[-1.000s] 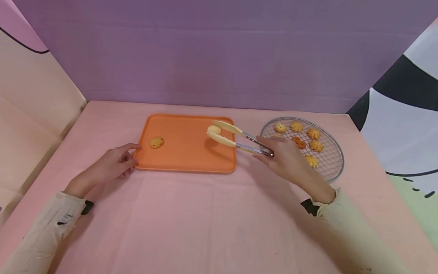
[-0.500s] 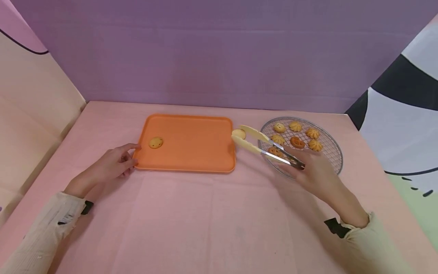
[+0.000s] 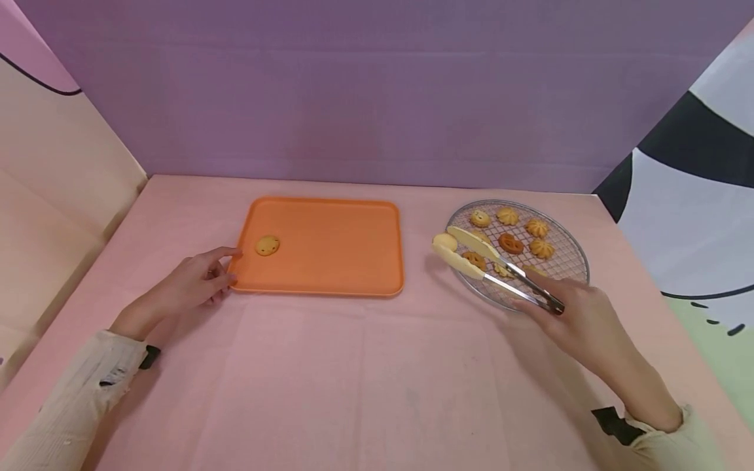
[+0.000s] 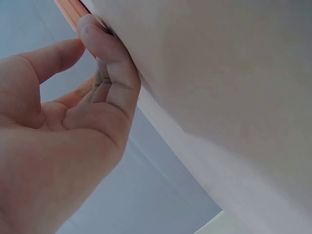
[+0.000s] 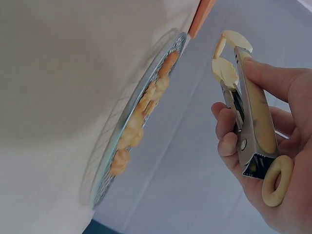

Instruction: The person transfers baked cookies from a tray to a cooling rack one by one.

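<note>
In the head view, my left hand (image 3: pixel 191 281) holds the left rim of an orange tray (image 3: pixel 330 278), with fingertips and thumb at its edge. One round speckled cookie (image 3: pixel 268 245) lies on the left part of that tray. My right hand (image 3: pixel 589 327) grips metal tongs (image 3: pixel 512 281) with cream-coloured tips. A plain round cookie (image 3: pixel 444 243) is pinched between the tips, raised over the left edge of a round wire rack (image 3: pixel 568 275). In the right wrist view, the tongs (image 5: pixel 256 107) lie along the palm, their ring-shaped end near the wrist.
Several cookies sit on the rack, among them a pretzel-shaped one (image 3: pixel 510 243) and a flower-shaped one (image 3: pixel 541 248). The tongs partly cover others. Pink cloth (image 3: pixel 365 373) covers the table, and a purple backdrop (image 3: pixel 377 111) rises behind it.
My right hand has moved right and toward me, carrying the tongs and plain cookie from above the tray to the rack's left edge. The left hand stays on the tray's rim.
</note>
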The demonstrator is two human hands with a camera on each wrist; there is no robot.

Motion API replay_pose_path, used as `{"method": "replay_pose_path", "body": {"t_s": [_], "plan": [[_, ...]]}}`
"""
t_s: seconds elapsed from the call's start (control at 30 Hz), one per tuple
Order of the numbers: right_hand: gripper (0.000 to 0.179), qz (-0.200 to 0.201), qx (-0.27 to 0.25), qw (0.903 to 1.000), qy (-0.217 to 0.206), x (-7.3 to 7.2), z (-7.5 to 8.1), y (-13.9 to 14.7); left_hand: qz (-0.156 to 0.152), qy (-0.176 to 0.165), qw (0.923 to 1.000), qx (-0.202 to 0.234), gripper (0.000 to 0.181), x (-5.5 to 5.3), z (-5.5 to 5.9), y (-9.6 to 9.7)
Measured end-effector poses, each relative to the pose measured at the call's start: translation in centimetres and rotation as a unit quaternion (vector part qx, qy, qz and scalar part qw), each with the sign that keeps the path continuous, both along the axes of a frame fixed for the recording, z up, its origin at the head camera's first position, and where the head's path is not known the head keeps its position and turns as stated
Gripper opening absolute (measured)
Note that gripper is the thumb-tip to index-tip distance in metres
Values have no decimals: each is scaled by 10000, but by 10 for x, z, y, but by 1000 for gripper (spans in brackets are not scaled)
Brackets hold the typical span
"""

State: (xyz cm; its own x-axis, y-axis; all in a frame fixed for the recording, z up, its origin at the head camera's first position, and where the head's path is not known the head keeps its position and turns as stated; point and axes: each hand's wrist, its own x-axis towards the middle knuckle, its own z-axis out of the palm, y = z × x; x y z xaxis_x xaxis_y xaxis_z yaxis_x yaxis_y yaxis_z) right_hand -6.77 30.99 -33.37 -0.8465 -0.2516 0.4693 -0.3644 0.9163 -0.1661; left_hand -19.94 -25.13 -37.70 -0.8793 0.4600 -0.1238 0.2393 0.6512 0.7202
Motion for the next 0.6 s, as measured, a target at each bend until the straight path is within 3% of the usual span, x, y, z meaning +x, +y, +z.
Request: {"method": "replay_pose_path", "body": {"t_s": [0.37, 0.6], "plan": [[50, -626, -127, 9977, -204, 33, -9, 25, 12, 43, 10000, -3, 53, 0, -1, -3], [49, -878, -185, 9959, -121, 52, -14, 35, -18, 134, 9999, -5, 50, -3, -4, -3]]}}
